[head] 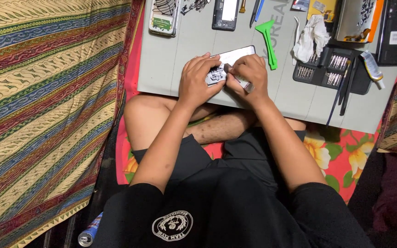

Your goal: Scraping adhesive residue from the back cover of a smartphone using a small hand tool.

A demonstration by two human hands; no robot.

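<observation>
Two hands (198, 80) (249, 76) on opened phone (235, 56)

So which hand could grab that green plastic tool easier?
Probably the right hand. The green pry tool lies on the grey mat just past it on the right side, while the left hand rests on the opened phone, farther away.

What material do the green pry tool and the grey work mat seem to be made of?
The green pry tool looks like moulded plastic: uniform bright colour and a smooth, dull surface. The grey work mat is probably rubber or silicone: matte, flat, with faint printed lines, though the picture cannot confirm this.
</observation>
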